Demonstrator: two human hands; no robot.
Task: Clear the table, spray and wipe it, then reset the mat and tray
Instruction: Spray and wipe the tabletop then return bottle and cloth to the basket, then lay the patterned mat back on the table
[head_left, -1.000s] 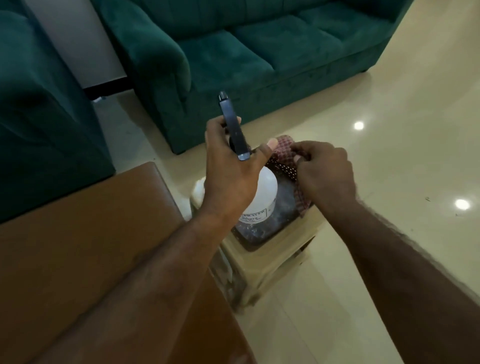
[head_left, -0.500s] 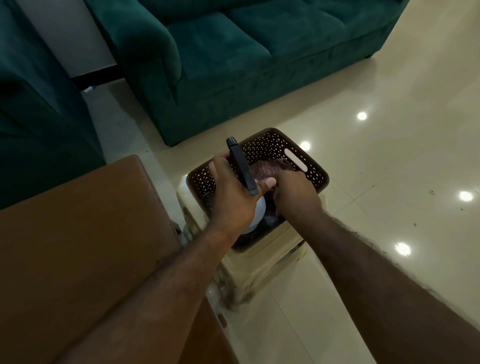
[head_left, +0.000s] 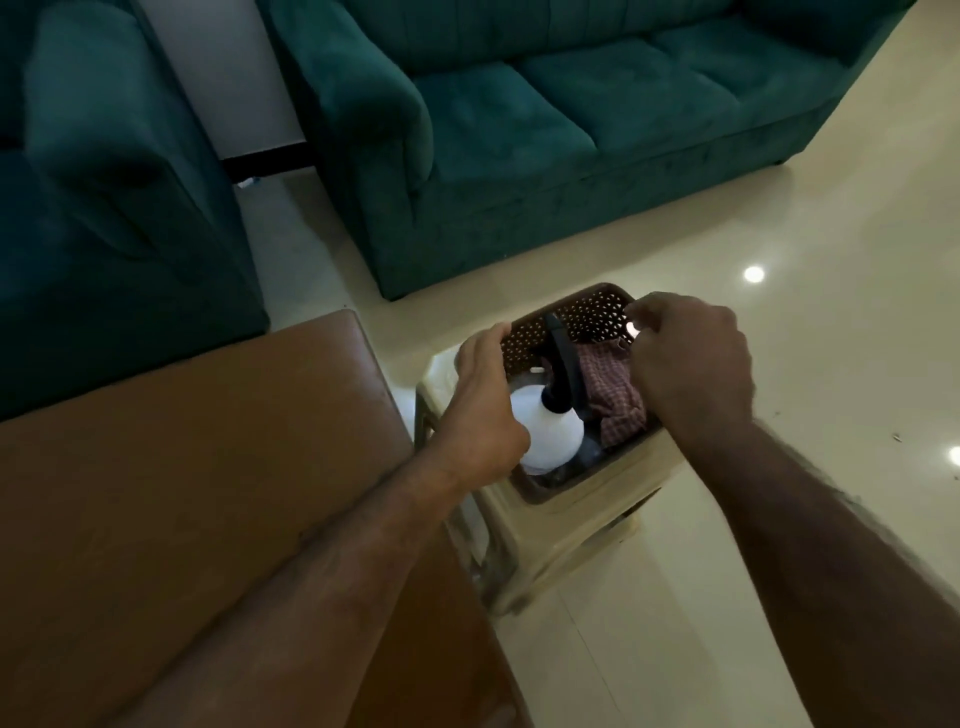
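A brown perforated basket (head_left: 582, 307) sits on a beige plastic stool (head_left: 563, 530) beside the brown table (head_left: 182, 493). Inside it stands a white spray bottle (head_left: 551, 432) with a black trigger head, and to its right lies a red checked cloth (head_left: 611, 396). My left hand (head_left: 483, 405) is on the basket's left rim, thumb hooked over the edge, partly covering the bottle. My right hand (head_left: 691, 364) curls its fingers on the right rim, next to the cloth. Neither hand holds the bottle or the cloth.
A dark green sofa (head_left: 545, 130) stands behind the stool and a matching armchair (head_left: 104, 182) is at the left, close to the table's far edge. Glossy cream floor tiles (head_left: 779, 467) lie to the right.
My left hand lowered the spray bottle into the basket and let it go. My right hand let go of the cloth. Both hands moved out to the basket's rims.
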